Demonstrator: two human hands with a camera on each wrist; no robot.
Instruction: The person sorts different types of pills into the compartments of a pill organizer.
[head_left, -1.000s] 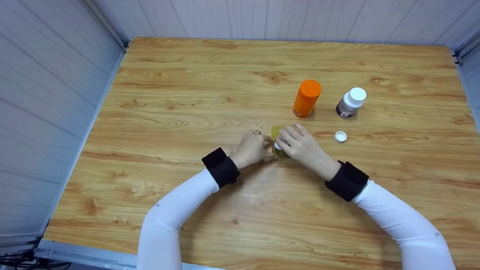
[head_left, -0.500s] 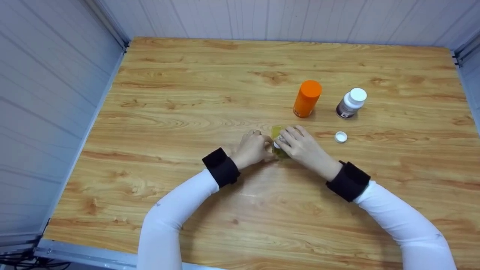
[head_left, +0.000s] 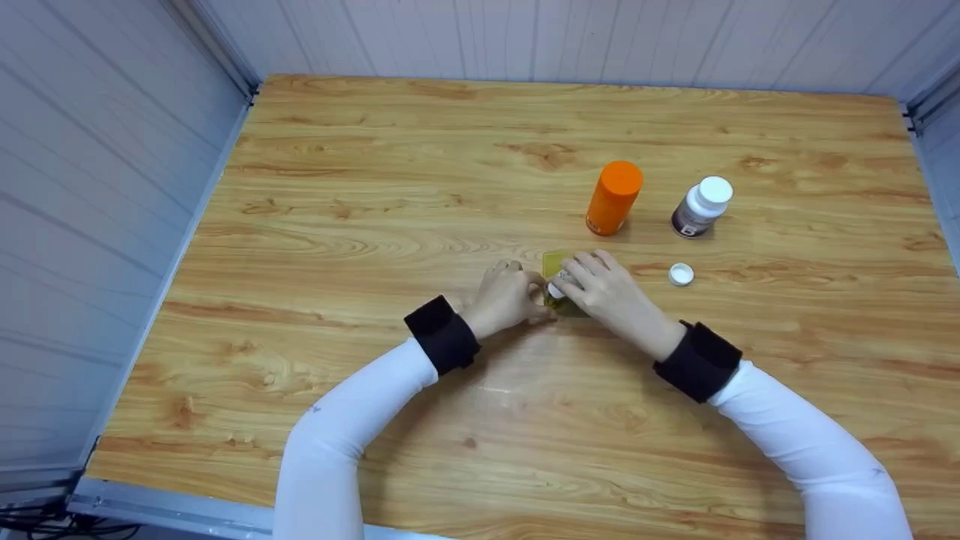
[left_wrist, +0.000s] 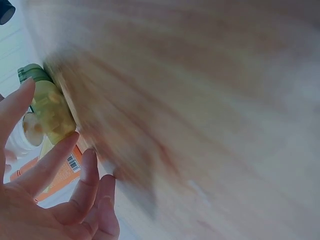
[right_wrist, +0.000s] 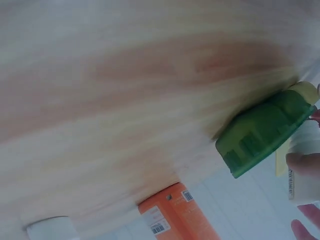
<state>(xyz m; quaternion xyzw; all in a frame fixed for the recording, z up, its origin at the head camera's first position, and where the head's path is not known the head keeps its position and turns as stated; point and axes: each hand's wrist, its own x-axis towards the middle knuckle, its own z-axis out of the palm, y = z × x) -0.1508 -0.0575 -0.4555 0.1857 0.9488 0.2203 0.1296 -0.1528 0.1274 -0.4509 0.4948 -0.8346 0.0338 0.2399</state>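
Observation:
A translucent yellow-green pill box (head_left: 574, 309) lies on the table between the hands, with pale pieces showing through its wall (left_wrist: 52, 112) in the left wrist view. My left hand (head_left: 506, 298) pinches its near-left side between thumb and index finger; the other fingers are loosely bent. Above the box, my right hand (head_left: 611, 296) grips a small white bottle (right_wrist: 303, 187), tipped with its uncapped mouth (left_wrist: 32, 129) toward the box. Yellowish pieces show inside that mouth. A flat yellow flap (head_left: 553, 260) shows behind, and the right hand covers most of the bottle in the head view.
A tall orange bottle (head_left: 614, 197) stands behind the right hand. To its right is a white capped bottle (head_left: 703, 206) with a dark label. One loose white cap (head_left: 681, 274) lies right of the right hand. Pale walls enclose the table's back and sides.
The white bottle's tilt has shifted slightly in my right hand, which has otherwise barely moved. My left hand keeps its place on the pill box.

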